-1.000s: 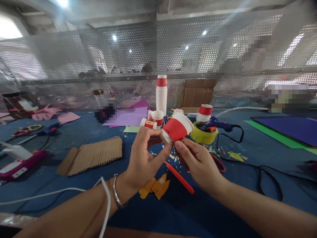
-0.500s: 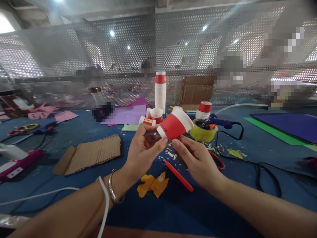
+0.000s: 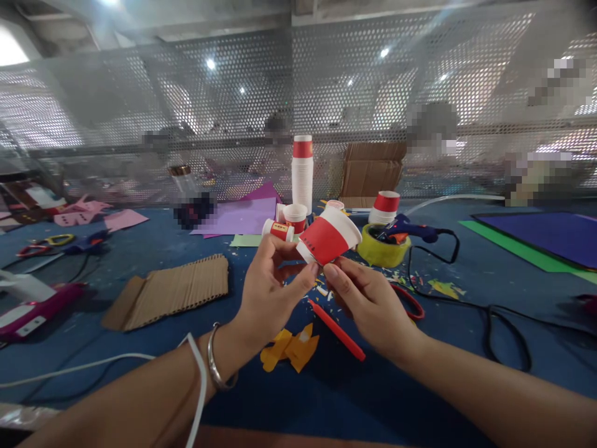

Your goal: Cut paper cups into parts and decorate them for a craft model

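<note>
Bright patch, upper left [image 3: 10, 48]: is being washed out to white.
Ceiling lamp [image 3: 110, 2]: is being ringed by glare at the top edge.
Mesh screen [image 3: 252, 102]: is being pierced by small lamp glints; the space behind is being rendered hazy.
Background figures [image 3: 433, 127]: are being masked by pixel blocks.
Paper cup [image 3: 330, 236]: is being shown fairly clearly, its lettering being smeared.
Blue tabletop [image 3: 308, 407]: is being darkened toward the near edge.
Side margins: are being stretched and softened.

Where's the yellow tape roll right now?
In the head view, the yellow tape roll sits on the blue table right of centre, just beyond the right hand, with the blue glue gun resting on top.
</note>
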A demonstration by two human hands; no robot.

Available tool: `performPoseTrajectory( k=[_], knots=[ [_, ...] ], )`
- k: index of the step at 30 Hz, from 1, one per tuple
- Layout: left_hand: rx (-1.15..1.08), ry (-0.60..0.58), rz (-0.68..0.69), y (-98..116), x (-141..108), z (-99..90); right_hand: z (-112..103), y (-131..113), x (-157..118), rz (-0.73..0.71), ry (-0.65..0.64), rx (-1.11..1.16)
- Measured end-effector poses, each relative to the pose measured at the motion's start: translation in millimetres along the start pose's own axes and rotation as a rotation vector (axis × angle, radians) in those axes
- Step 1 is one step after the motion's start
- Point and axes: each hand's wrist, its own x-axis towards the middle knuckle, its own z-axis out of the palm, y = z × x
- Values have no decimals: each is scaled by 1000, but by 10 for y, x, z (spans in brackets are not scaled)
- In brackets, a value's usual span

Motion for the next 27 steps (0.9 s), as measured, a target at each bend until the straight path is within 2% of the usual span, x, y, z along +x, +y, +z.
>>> performPoseTrajectory(
  k=[8,18,24,27],
  knots=[
    [22,1,42,-8,-22,9,1,-10,-7,31,7,14],
    [318,-1,280,-82,-60,-73,3,-51,-10,40,7,-19],
    [402,-4,421,-101,-33,-73,11,-32,-12,38,-1,18],
    [418,-1,444,-90,-42,-75,4,-37,-14,25,4,2]
  ],
)
